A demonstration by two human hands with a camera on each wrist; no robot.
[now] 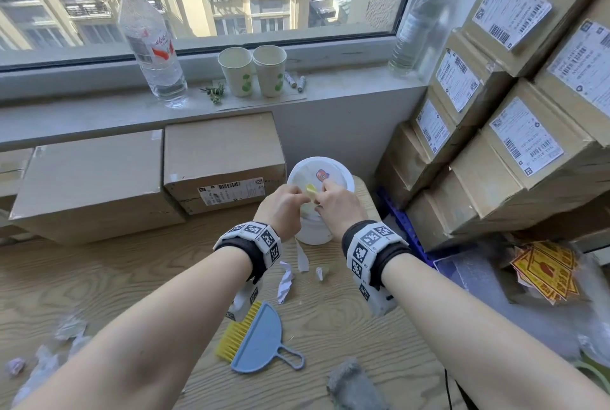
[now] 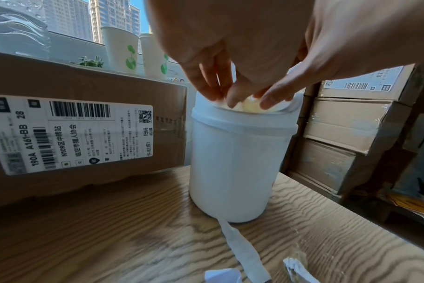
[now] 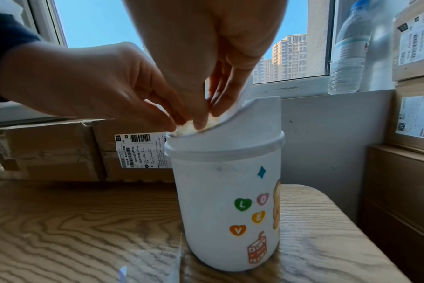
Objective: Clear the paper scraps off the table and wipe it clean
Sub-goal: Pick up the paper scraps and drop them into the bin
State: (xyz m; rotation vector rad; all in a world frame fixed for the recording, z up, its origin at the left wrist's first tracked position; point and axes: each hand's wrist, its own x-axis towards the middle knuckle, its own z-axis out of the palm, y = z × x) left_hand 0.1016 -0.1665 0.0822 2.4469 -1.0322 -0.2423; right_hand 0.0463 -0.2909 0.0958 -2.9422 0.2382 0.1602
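At desktop trash bin mouth | both hands' fingers pinching, stuffing yellowish paper wad | still lying on bench: paper scraps | wiping not yet begun

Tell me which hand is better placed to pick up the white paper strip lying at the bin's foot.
Probably the left hand: the paper strip lies just below its wrist, left of the bin centre. The right hand is farther.
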